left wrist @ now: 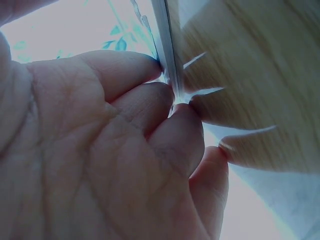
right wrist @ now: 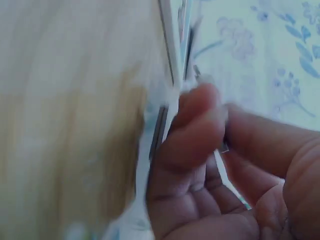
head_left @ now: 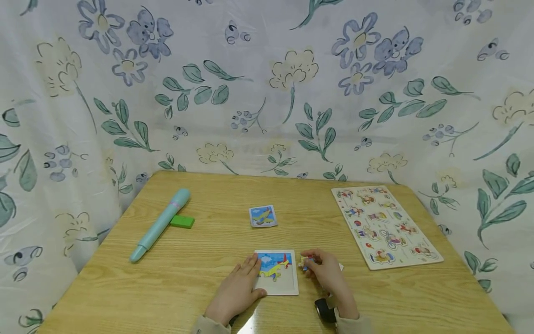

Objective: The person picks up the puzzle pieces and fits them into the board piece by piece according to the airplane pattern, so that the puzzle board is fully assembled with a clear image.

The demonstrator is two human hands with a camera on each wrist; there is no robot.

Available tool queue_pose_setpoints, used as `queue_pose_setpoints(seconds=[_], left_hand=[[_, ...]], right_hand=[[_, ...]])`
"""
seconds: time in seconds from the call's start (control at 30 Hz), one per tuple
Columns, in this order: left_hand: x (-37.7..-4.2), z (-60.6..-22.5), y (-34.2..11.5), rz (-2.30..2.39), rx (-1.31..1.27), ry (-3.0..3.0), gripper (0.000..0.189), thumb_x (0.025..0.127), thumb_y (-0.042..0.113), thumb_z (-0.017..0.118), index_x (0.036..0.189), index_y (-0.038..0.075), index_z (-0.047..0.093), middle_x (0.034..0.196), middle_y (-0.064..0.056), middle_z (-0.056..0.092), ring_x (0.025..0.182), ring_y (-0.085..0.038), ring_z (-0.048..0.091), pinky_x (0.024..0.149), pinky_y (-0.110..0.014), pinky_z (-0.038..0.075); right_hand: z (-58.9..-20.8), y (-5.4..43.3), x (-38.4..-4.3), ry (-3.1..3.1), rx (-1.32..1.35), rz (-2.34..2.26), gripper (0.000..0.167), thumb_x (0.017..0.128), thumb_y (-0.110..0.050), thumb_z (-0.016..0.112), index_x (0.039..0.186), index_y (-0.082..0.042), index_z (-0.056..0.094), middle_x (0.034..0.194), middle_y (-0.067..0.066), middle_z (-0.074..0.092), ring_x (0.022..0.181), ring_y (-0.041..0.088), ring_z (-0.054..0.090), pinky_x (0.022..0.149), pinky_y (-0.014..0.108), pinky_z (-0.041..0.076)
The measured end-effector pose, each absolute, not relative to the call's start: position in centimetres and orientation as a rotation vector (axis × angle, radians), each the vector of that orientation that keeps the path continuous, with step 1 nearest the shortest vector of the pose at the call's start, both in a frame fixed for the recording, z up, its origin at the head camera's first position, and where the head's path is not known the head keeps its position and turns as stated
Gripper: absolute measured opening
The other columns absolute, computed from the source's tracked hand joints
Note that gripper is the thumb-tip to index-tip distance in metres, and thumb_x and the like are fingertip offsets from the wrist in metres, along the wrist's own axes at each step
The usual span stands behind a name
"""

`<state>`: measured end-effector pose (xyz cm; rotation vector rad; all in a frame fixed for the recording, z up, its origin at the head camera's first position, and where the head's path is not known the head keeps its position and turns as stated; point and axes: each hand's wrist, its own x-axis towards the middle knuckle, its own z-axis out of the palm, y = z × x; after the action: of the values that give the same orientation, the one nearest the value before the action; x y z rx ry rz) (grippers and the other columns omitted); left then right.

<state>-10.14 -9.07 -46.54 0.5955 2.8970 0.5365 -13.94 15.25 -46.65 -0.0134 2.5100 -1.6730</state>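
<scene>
Jigsaw piece (head_left: 308,263) was pinched by the right hand (head_left: 327,271), just right of the puzzle tray (head_left: 288,285).
Head: it was judged light and stiff, best gripped by its edges. Left wrist: the tray was touched by the left hand's (left wrist: 110,145) extended fingers. Right wrist: the pinch was blurred.

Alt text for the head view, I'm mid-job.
A person's left hand touches a partly filled airplane puzzle tray while the right hand pinches a piece beside it. On the wooden table, a picture card lies beyond the tray, a turquoise tube and green block at left, a figure-covered board at right.
</scene>
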Motion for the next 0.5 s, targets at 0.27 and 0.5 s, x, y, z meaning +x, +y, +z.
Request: queue_pose_setpoints(seconds=[0.27,0.5], left_hand=[[-10.2,-46.4,-9.0,0.527,0.597,2.898,0.077,0.087,0.043,0.065,0.144,-0.003,0.041,0.156,-0.018,0.033,0.142,-0.036,0.036,0.115,-0.054,0.032],[-10.2,-46.6,-9.1,0.529,0.596,2.900,0.078,0.086,0.044,0.066,0.143,-0.003,0.042,0.155,-0.019,0.034,0.142,-0.037,0.036,0.115,-0.055,0.033]], right_hand=[[-47.0,13.5,-14.0,2.347,-0.085,-1.770,0.029,0.093,0.001,0.059,0.120,0.011,0.058,0.082,0.015,0.066,0.062,0.016,0.067,0.053,0.027,0.058],[-47.2,12.1,-13.8,2.377,-0.079,-1.700,0.021,0.089,-0.007,0.067,0.104,0.006,0.059,0.068,0.007,0.065,0.050,0.010,0.058,0.046,0.024,0.053]])
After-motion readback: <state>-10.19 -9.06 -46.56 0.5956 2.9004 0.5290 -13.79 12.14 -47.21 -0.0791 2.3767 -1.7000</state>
